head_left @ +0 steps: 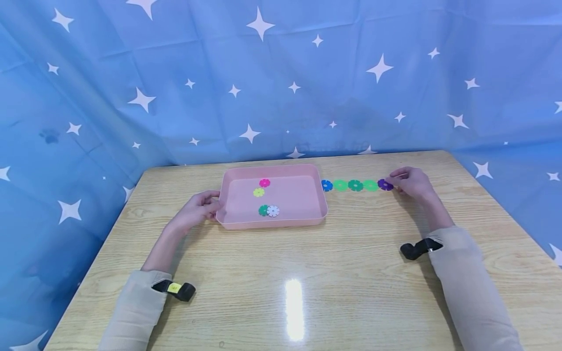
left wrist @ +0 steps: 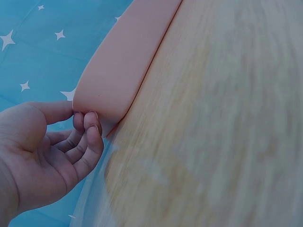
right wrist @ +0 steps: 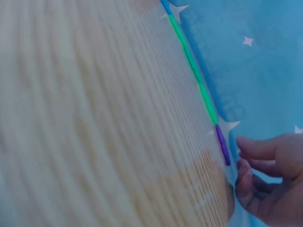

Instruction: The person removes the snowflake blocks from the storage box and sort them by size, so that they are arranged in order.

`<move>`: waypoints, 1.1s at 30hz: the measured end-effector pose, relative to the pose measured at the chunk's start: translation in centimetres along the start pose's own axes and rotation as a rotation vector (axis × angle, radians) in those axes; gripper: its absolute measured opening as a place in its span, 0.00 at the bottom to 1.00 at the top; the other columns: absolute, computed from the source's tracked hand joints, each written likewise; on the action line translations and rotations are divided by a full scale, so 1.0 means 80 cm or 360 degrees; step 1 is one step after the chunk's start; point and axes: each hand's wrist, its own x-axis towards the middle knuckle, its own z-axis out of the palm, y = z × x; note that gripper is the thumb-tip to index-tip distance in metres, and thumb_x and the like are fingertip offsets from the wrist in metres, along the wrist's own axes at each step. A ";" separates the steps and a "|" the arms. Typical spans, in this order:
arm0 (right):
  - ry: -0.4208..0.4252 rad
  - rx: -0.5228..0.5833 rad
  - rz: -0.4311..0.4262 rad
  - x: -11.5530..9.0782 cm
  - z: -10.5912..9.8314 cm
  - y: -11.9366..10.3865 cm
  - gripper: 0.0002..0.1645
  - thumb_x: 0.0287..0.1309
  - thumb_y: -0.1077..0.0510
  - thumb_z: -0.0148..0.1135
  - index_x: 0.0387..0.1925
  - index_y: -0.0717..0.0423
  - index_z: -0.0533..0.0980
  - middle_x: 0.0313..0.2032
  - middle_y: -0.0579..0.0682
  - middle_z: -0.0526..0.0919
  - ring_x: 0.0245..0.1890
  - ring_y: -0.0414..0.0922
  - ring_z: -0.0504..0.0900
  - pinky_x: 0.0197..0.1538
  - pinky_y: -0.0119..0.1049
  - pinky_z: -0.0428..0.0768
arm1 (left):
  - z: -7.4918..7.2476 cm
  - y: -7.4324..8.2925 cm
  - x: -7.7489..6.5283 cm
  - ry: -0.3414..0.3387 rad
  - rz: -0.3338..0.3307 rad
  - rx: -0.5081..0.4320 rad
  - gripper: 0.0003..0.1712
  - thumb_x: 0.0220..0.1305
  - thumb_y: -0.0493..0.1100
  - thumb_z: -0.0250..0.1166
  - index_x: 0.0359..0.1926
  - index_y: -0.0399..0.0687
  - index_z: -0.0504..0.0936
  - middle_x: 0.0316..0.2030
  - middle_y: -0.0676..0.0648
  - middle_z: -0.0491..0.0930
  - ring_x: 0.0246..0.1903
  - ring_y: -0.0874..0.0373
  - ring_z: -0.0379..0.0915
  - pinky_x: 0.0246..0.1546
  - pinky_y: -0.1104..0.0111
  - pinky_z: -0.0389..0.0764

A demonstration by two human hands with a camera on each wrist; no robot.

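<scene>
A pink tray [head_left: 272, 223] lies on the table, and my left hand [head_left: 196, 210] grips its left wall. The left wrist view shows the thumb and curled fingers of that hand [left wrist: 52, 153] at the tray's rim [left wrist: 102, 85]. From the tray's right side runs a row of notched plastic discs: blue [head_left: 327, 185], several greens [head_left: 355, 185] and purple [head_left: 385, 185] at the right end. Beside the purple disc is my right hand [head_left: 412, 181], its fingers loosely bent. In the right wrist view a small gap separates the fingertips from the purple disc [right wrist: 222, 144].
Inside the tray lie a pink disc [head_left: 264, 183], a yellow disc [head_left: 258, 192], a green disc [head_left: 263, 210] and a white disc [head_left: 273, 210] overlapping the green one. A blue star-patterned curtain [head_left: 281, 107] hangs behind the wooden table [head_left: 351, 282].
</scene>
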 end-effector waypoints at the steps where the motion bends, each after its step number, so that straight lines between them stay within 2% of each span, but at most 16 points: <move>1: -0.0001 0.0021 -0.0006 -0.001 0.001 -0.001 0.30 0.72 0.50 0.58 0.60 0.72 0.69 0.48 0.63 0.76 0.37 0.45 0.77 0.37 0.30 0.81 | 0.000 0.000 0.000 0.0001 0.0000 0.0001 0.31 0.75 0.35 0.55 0.72 0.26 0.58 0.38 0.38 0.74 0.31 0.58 0.74 0.35 0.69 0.81; 11: -0.0010 0.0131 -0.0118 -0.003 0.016 -0.029 0.29 0.74 0.52 0.55 0.62 0.73 0.68 0.50 0.67 0.75 0.34 0.38 0.80 0.38 0.33 0.83 | 0.000 0.000 -0.001 0.0000 -0.0009 0.0000 0.31 0.76 0.36 0.56 0.72 0.26 0.58 0.39 0.38 0.74 0.32 0.58 0.75 0.35 0.69 0.81; 15: -0.0042 0.0158 -0.0149 -0.004 0.026 -0.045 0.29 0.75 0.50 0.54 0.62 0.72 0.68 0.49 0.64 0.75 0.35 0.43 0.80 0.39 0.34 0.83 | 0.000 -0.001 -0.001 0.0003 -0.0010 -0.0001 0.31 0.76 0.36 0.56 0.73 0.26 0.58 0.39 0.38 0.74 0.32 0.58 0.75 0.35 0.69 0.81; 20: -0.0073 0.0149 -0.0218 -0.007 0.040 -0.065 0.29 0.75 0.49 0.54 0.62 0.69 0.69 0.51 0.65 0.75 0.43 0.54 0.80 0.42 0.37 0.81 | 0.000 -0.001 0.001 0.0008 -0.0005 0.0007 0.31 0.76 0.36 0.56 0.72 0.26 0.59 0.39 0.38 0.74 0.31 0.58 0.75 0.35 0.68 0.81; 24: -0.0085 0.0114 -0.0278 -0.011 0.051 -0.081 0.27 0.74 0.48 0.55 0.61 0.67 0.71 0.52 0.65 0.76 0.47 0.55 0.78 0.45 0.40 0.80 | 0.000 0.000 0.001 0.0009 0.0007 0.0001 0.31 0.75 0.35 0.56 0.72 0.25 0.59 0.38 0.38 0.74 0.31 0.59 0.75 0.34 0.69 0.81; 29: -0.0117 0.0113 -0.0340 -0.017 0.066 -0.104 0.26 0.73 0.49 0.57 0.59 0.66 0.72 0.51 0.64 0.77 0.46 0.57 0.78 0.46 0.46 0.81 | 0.000 0.000 0.001 0.0016 0.0012 -0.0011 0.30 0.75 0.35 0.56 0.72 0.25 0.59 0.38 0.38 0.74 0.30 0.59 0.75 0.34 0.70 0.81; 33: -0.0136 0.0114 -0.0379 -0.018 0.079 -0.120 0.23 0.73 0.52 0.58 0.58 0.65 0.73 0.49 0.64 0.78 0.44 0.57 0.79 0.44 0.43 0.82 | 0.000 0.000 0.001 0.0020 0.0014 -0.0019 0.30 0.75 0.35 0.56 0.72 0.25 0.59 0.38 0.38 0.74 0.30 0.60 0.75 0.34 0.70 0.81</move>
